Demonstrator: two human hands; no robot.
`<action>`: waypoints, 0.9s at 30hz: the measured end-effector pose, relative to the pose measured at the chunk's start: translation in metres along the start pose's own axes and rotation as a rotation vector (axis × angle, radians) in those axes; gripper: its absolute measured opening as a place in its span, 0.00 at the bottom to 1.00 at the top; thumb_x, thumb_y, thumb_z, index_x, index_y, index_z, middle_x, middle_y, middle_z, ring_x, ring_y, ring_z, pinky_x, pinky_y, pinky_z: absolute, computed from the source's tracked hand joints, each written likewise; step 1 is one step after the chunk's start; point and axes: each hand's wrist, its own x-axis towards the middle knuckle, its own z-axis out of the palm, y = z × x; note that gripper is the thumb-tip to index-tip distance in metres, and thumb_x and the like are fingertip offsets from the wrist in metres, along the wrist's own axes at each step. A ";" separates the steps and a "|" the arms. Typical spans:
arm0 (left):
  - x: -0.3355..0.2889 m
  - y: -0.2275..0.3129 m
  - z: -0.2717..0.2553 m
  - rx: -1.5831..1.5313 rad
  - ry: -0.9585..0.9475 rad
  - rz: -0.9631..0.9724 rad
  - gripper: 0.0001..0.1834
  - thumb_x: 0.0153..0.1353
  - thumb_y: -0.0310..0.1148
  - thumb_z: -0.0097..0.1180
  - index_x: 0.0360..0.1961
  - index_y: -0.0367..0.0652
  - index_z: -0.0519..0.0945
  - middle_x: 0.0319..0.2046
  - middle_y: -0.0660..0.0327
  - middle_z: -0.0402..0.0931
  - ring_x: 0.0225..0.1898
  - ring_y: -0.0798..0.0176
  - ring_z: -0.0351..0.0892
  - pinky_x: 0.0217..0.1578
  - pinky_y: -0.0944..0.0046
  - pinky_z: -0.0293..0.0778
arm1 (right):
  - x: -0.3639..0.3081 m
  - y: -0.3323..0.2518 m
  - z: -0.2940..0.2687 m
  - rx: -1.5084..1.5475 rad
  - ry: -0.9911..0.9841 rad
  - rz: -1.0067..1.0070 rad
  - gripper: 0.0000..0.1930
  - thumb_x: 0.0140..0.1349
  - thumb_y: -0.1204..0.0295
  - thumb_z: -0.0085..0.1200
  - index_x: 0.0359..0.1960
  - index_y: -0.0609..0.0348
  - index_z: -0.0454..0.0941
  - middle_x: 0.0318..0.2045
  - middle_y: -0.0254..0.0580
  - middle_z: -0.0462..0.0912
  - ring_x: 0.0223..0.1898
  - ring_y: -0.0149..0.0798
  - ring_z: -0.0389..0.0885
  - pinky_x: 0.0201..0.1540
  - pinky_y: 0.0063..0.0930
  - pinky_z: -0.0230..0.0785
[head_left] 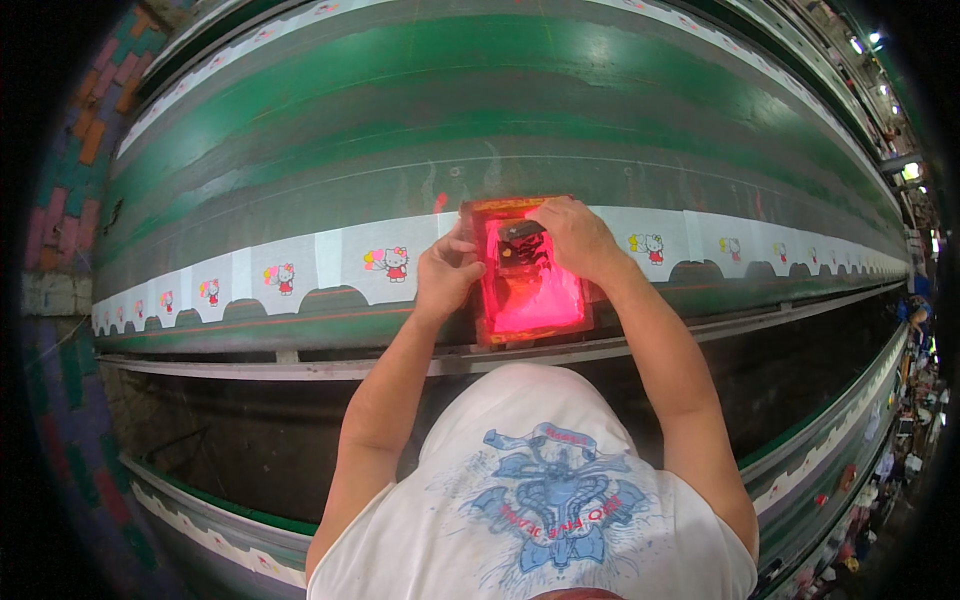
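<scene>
A small screen-printing frame, its rim stained orange-red, lies over the row of white cloth pieces in front of me. Bright pink ink covers much of its mesh. My left hand is closed on the frame's left side, thumb over the rim. At the frame's far right corner, my right hand curls its fingers on a dark, ink-smeared squeegee inside the frame. Left of the frame is a white cloth piece with a printed cartoon cat figure; another such figure shows to the right.
The long green table stretches to both sides, with another row of printed white pieces along its far side. A pale rail runs along the near edge. Behind me stands another table. Clutter lines the far right.
</scene>
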 end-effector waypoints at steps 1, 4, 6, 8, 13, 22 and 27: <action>0.001 -0.002 -0.001 0.004 -0.003 0.012 0.14 0.59 0.07 0.70 0.41 0.33 0.82 0.90 0.39 0.63 0.84 0.52 0.74 0.74 0.56 0.80 | 0.000 0.001 0.001 0.026 0.036 -0.031 0.20 0.69 0.82 0.59 0.61 0.59 0.90 0.57 0.55 0.92 0.62 0.62 0.88 0.68 0.56 0.79; 0.002 -0.011 -0.002 -0.023 -0.004 0.084 0.18 0.57 0.10 0.74 0.46 0.33 0.84 0.86 0.43 0.72 0.77 0.59 0.82 0.73 0.59 0.79 | -0.009 -0.002 0.006 0.030 0.026 -0.014 0.22 0.68 0.82 0.59 0.62 0.58 0.91 0.57 0.52 0.92 0.62 0.60 0.88 0.66 0.55 0.79; 0.002 -0.017 -0.005 0.014 -0.015 0.098 0.17 0.58 0.09 0.73 0.47 0.32 0.83 0.87 0.42 0.70 0.77 0.58 0.81 0.73 0.59 0.79 | -0.022 -0.014 0.013 -0.042 0.017 0.000 0.23 0.67 0.82 0.60 0.62 0.57 0.91 0.56 0.49 0.92 0.61 0.59 0.87 0.65 0.54 0.79; 0.004 -0.023 -0.008 0.033 -0.017 0.103 0.17 0.58 0.09 0.73 0.47 0.32 0.83 0.88 0.41 0.69 0.78 0.57 0.80 0.74 0.59 0.78 | -0.040 -0.027 0.019 -0.054 0.059 -0.035 0.24 0.66 0.81 0.60 0.63 0.56 0.91 0.57 0.47 0.91 0.60 0.57 0.87 0.65 0.53 0.78; 0.009 -0.032 -0.013 0.107 -0.011 0.108 0.18 0.59 0.12 0.75 0.50 0.31 0.86 0.88 0.39 0.66 0.81 0.53 0.78 0.76 0.57 0.76 | -0.083 -0.058 0.031 -0.087 0.111 -0.078 0.20 0.71 0.73 0.59 0.62 0.54 0.92 0.54 0.46 0.88 0.57 0.51 0.87 0.62 0.49 0.78; 0.004 -0.019 -0.017 0.640 0.000 0.281 0.21 0.58 0.23 0.78 0.53 0.33 0.91 0.84 0.36 0.73 0.79 0.50 0.81 0.76 0.54 0.77 | -0.130 -0.086 0.024 -0.019 0.109 -0.050 0.20 0.70 0.72 0.61 0.62 0.56 0.92 0.57 0.44 0.89 0.57 0.50 0.87 0.61 0.48 0.79; 0.003 -0.008 -0.007 0.289 0.015 0.137 0.17 0.56 0.17 0.75 0.49 0.30 0.90 0.86 0.40 0.72 0.77 0.52 0.83 0.74 0.55 0.80 | -0.140 -0.073 0.023 0.083 0.209 -0.050 0.21 0.65 0.74 0.69 0.61 0.57 0.92 0.59 0.44 0.89 0.61 0.51 0.87 0.61 0.49 0.79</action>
